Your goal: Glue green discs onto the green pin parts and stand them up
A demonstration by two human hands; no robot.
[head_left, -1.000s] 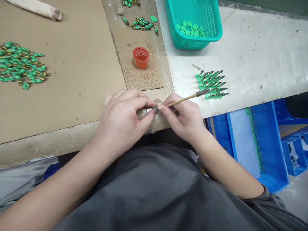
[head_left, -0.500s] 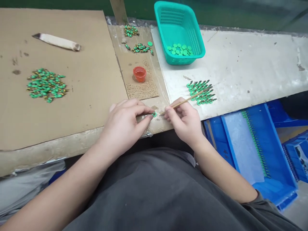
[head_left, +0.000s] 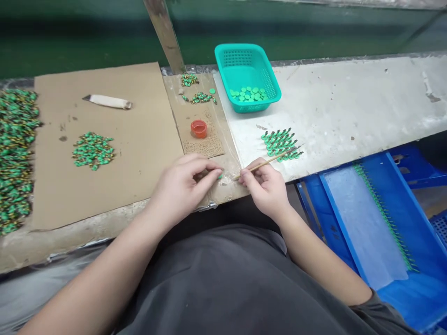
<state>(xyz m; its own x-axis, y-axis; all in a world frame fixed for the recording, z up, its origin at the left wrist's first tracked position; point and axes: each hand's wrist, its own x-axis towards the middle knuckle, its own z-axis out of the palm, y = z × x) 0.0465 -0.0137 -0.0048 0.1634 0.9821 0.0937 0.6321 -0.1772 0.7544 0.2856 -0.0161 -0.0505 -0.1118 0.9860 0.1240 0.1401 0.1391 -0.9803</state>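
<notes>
A small green piece (head_left: 220, 176) sits pinched between the low, inward-angled left hand's (head_left: 185, 187) fingertips.

So from where I'm standing, there's a pale, dark-tipped stick (head_left: 108, 101) just lying on a big cardboard sheet (head_left: 145, 114), which has a few dark blots on it lol. Behind that you get a scuffed post (head_left: 165, 37) against a dark green wall (head_left: 87, 42). Down low on the right, a big blue tray (head_left: 417, 218) with a whitish liner (head_left: 366, 223), plus some blue mesh thing (head_left: 442, 226), mostly cut off.
</notes>
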